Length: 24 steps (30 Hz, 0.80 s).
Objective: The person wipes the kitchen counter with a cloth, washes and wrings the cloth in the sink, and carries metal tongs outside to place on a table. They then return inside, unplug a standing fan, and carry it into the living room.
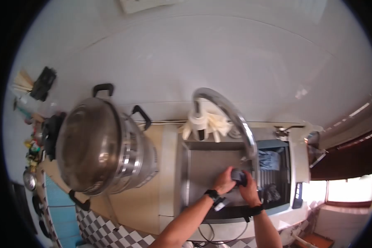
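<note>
Over the sink basin (211, 165), my left hand (224, 182) and my right hand (249, 192) come together around a small dark grey rounded object (238, 175). Both hands have their fingers closed on it, one from each side. Its exact kind cannot be made out. The curved chrome faucet (229, 108) arches over the basin, with its spout end just above my hands. Dark bands with cables circle both wrists, and a small white piece (220, 205) hangs by the left one.
A large lidded steel pot (91, 144) with black handles stands to the left on the beige counter (169, 165). Right of the basin, a grey drainer tray (274, 144) holds a bluish cloth (268, 160). Pale gloves (217, 125) lie behind the faucet base. A window (351, 191) is at the right.
</note>
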{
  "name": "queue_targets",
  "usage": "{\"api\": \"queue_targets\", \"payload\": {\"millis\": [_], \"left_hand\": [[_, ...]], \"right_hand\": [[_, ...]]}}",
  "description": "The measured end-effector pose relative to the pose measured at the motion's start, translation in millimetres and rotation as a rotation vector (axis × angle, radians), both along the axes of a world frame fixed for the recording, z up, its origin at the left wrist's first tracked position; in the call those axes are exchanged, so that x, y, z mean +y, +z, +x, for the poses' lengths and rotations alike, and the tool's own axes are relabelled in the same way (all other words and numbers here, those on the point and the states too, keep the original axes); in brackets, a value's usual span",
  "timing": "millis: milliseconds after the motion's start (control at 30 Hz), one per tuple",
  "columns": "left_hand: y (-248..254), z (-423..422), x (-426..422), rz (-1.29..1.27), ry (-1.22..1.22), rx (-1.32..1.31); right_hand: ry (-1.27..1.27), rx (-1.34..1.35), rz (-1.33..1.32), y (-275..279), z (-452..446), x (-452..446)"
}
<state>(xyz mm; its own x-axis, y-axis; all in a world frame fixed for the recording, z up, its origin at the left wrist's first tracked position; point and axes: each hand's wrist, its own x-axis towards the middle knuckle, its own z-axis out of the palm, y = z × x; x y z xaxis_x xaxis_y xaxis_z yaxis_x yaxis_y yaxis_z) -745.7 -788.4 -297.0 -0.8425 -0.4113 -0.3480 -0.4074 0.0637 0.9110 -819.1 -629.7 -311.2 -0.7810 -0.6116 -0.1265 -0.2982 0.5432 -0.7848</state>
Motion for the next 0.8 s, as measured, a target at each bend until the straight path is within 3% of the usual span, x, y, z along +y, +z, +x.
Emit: {"api": "queue_targets", "payload": {"millis": [67, 100, 133, 167, 200, 267, 333, 433, 467, 533, 567, 667, 733, 800], "left_hand": [[-28.9, -8.6, 8.5, 0.127, 0.143, 0.177], [-40.2, -14.7, 10.8, 0.422, 0.2, 0.177], [-14.9, -16.1, 2.8, 0.569, 0.301, 0.162], [-36.6, -22.1, -3.0, 0.716, 0.321, 0.194], [-41.3, -23.1, -5.5, 0.905, 0.353, 0.284], [-44.9, -23.3, -11.9, 0.933, 0.425, 0.214], [-76.1, -25.9, -10.9, 0.853, 0.576, 0.234], [-89.1, -21.9, -20.2, 0.759, 0.654, 0.262], [-88.5, -17.4, -17.9, 0.492, 0.599, 0.212], [-71.4, -18.2, -16.1, 0.615, 0.543, 0.158], [-62.3, -18.6, -17.9, 0.867, 0.506, 0.127], [-104.0, -28.3, -4.5, 0.831, 0.513, 0.177], [-84.1, -27.9, 1.5, 0.725, 0.584, 0.222], [-89.3, -33.7, 11.4, 0.668, 0.641, 0.294]], "right_hand": [[0.061, 0.074, 0.059, -12.3, 8.1, -7.4], [0.18, 0.168, -0.052, -40.5, 5.2, -2.1], [0.212, 0.189, -0.098, -21.3, 5.6, -12.4], [0.109, -0.403, -0.337, -5.5, 11.0, -26.2], [0.095, -0.521, -0.439, -5.5, 11.5, -34.7], [0.084, -0.308, -0.249, -20.3, 0.7, -32.0], [0.114, -0.315, -0.086, -6.8, -14.8, -39.6], [-0.051, -0.279, -0.154, -3.6, -18.7, -54.0], [-0.034, -0.281, -0.155, 0.0, -15.2, -60.2], [-0.289, -0.701, -0.465, 14.9, -6.9, -73.2], [-0.193, -0.858, -0.434, 30.2, -3.8, -75.0], [-0.011, -0.827, -0.4, 26.9, 4.9, -72.1], [-0.088, -0.934, -0.519, 31.8, 6.4, -80.6], [-0.117, -0.994, -0.628, -19.9, -15.3, -63.6]]}}
